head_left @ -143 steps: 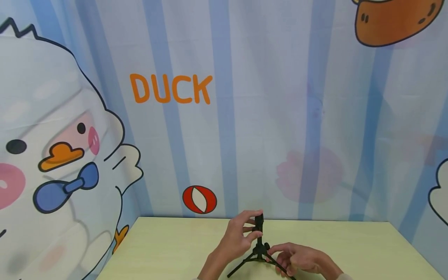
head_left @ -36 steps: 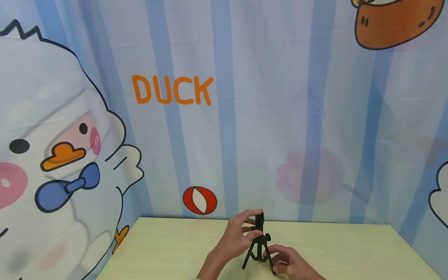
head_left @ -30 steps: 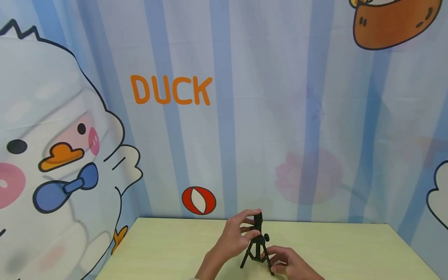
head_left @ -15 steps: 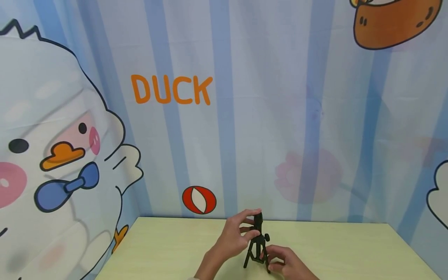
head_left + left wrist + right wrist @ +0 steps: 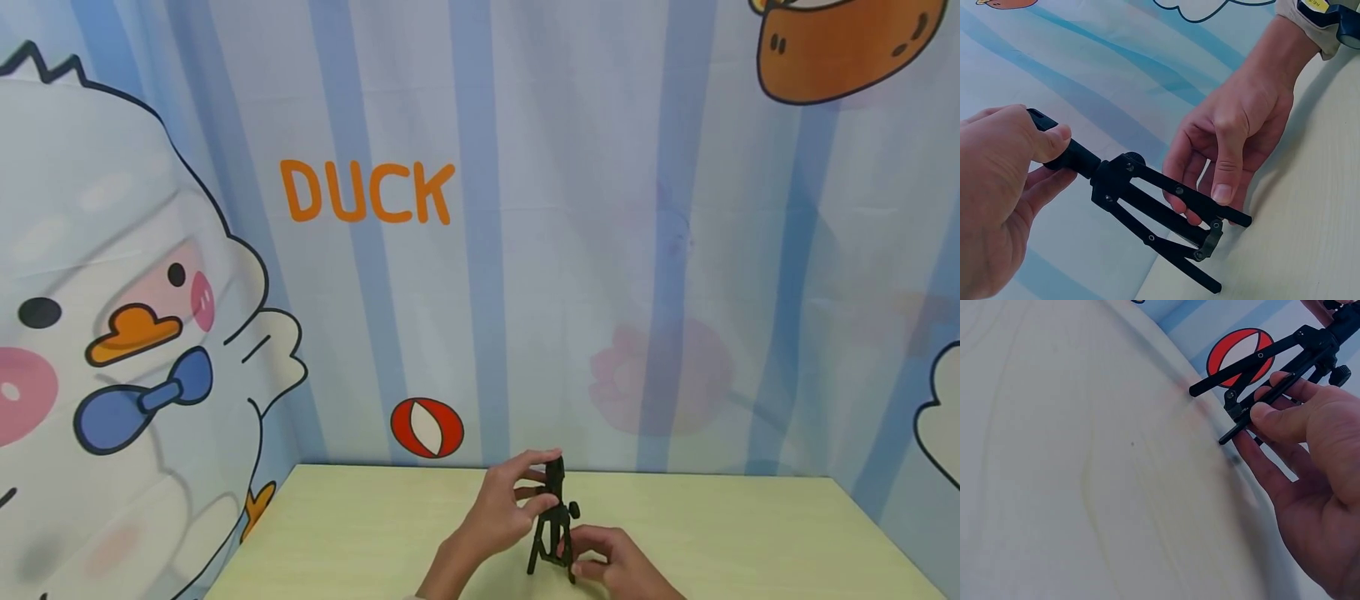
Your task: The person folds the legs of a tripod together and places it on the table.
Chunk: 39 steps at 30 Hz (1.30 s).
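A small black tripod (image 5: 555,517) stands upright, its legs drawn partly in toward the centre column. My left hand (image 5: 504,507) grips its top part, thumb on the near side and fingers behind. In the left wrist view, braces join the legs (image 5: 1185,265) to the bottom of the column. My right hand (image 5: 618,560) pinches one leg near its lower end, between thumb and fingers, as the right wrist view shows with the thumb (image 5: 1279,422) lying along that leg. A round knob (image 5: 574,510) sticks out on the tripod's right side.
The pale wooden table (image 5: 360,533) extends to both sides of the hands. Behind it hangs a blue-striped curtain (image 5: 525,250) printed with a duck and a red ball. The right sleeve carries a dark wrist device (image 5: 1335,19).
The tripod's legs, spread wide at first, have folded inward, most of it before the last second. My right hand has moved left with its leg; my left hand has stayed at the top.
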Each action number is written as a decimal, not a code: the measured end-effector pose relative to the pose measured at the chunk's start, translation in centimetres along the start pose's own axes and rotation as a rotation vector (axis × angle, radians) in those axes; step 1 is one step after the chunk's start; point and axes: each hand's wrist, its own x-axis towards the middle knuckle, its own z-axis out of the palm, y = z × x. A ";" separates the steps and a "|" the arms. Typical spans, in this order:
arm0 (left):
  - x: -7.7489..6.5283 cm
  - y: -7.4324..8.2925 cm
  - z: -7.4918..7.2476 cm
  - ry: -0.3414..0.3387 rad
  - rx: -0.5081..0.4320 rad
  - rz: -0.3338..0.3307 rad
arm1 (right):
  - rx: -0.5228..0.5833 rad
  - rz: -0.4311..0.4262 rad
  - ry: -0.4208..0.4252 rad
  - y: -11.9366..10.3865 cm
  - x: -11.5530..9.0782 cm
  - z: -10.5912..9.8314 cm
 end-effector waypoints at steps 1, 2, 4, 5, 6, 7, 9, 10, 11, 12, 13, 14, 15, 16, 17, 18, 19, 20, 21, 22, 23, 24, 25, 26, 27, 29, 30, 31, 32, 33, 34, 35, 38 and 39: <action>0.0 0.0 0.0 0.000 0.000 0.000 | -0.001 0.006 0.003 0.1 0.0 -0.1; 0.0 0.1 0.0 0.000 0.002 0.002 | 0.003 0.012 0.007 0.1 0.0 -0.1; 0.0 0.1 0.1 0.004 0.015 0.007 | 0.016 0.022 0.014 0.2 -0.1 -0.1; 0.0 0.2 0.1 0.008 0.026 0.010 | 0.016 0.018 0.018 0.1 -0.1 -0.1; 0.1 0.2 0.1 0.013 0.037 0.012 | 0.010 0.007 0.020 0.1 -0.1 -0.1; 0.1 0.3 0.2 0.019 0.051 0.014 | 0.003 -0.010 0.021 0.1 -0.2 0.0; 0.1 0.3 0.3 0.031 0.079 0.016 | -0.021 -0.049 0.026 -0.1 -0.2 0.2; 0.2 0.4 0.3 0.037 0.088 0.015 | -0.033 -0.068 0.028 -0.1 -0.2 0.2; 0.2 0.4 0.4 0.041 0.096 0.013 | -0.041 -0.081 0.032 -0.2 -0.2 0.3; 0.2 0.5 0.4 0.045 0.101 0.012 | -0.049 -0.090 0.037 -0.2 -0.2 0.4; 0.2 0.5 0.4 0.047 0.104 0.010 | -0.049 -0.092 0.041 -0.3 -0.2 0.5; 0.2 0.6 0.5 0.048 0.104 0.010 | -0.051 -0.089 0.047 -0.3 -0.2 0.5; 0.2 0.7 0.5 0.048 0.106 0.010 | -0.051 -0.081 0.054 -0.3 -0.2 0.6; 0.3 0.7 0.5 0.049 0.110 0.013 | -0.049 -0.072 0.059 -0.3 -0.2 0.6; 0.3 0.8 0.5 0.048 0.115 0.019 | -0.048 -0.061 0.064 -0.3 -0.2 0.7; 0.3 0.8 0.5 0.048 0.121 0.026 | -0.049 -0.051 0.067 -0.3 -0.2 0.7; 0.4 0.8 0.5 0.049 0.126 0.031 | -0.043 -0.037 0.072 -0.4 -0.2 0.8; 0.5 0.8 0.6 0.053 0.131 0.039 | -0.041 -0.029 0.079 -0.4 -0.2 0.8; 0.6 0.8 0.6 0.061 0.137 0.046 | -0.037 -0.025 0.085 -0.5 -0.2 0.9; 0.6 0.8 0.7 0.072 0.139 0.052 | -0.037 -0.028 0.088 -0.6 -0.2 1.0; 0.7 0.8 0.7 0.085 0.140 0.053 | -0.039 -0.032 0.093 -0.8 -0.2 1.1; 0.8 0.8 0.8 0.103 0.145 0.054 | -0.038 -0.035 0.099 -0.8 -0.2 1.2; 0.9 0.8 0.9 0.123 0.152 0.055 | -0.028 -0.034 0.102 -0.9 -0.3 1.4; 1.0 0.9 0.9 0.144 0.162 0.056 | -0.021 -0.036 0.102 -1.0 -0.3 1.5; 1.0 0.9 1.0 0.163 0.173 0.058 | -0.009 -0.032 0.100 -1.1 -0.4 1.6; 1.2 1.1 1.2 0.194 0.197 0.064 | 0.014 -0.019 0.095 -1.2 -0.5 1.7; 1.2 1.2 1.2 0.206 0.207 0.070 | 0.024 -0.010 0.093 -1.2 -0.5 1.7; 1.2 1.2 1.3 0.214 0.213 0.075 | 0.026 -0.006 0.092 -1.3 -0.5 1.7; 1.2 1.3 1.3 0.217 0.215 0.082 | 0.009 -0.011 0.095 -1.3 -0.6 1.6; 1.2 1.4 1.3 0.219 0.218 0.090 | -0.012 -0.016 0.101 -1.3 -0.6 1.6; 1.2 1.5 1.3 0.218 0.221 0.096 | -0.038 -0.022 0.111 -1.3 -0.7 1.5; 1.2 1.5 1.3 0.216 0.225 0.101 | -0.058 -0.024 0.125 -1.3 -0.7 1.4; 1.2 1.7 1.2 0.204 0.236 0.108 | -0.098 -0.016 0.186 -1.4 -0.9 1.0; 1.2 1.7 1.1 0.201 0.239 0.108 | -0.102 -0.009 0.212 -1.5 -1.0 0.9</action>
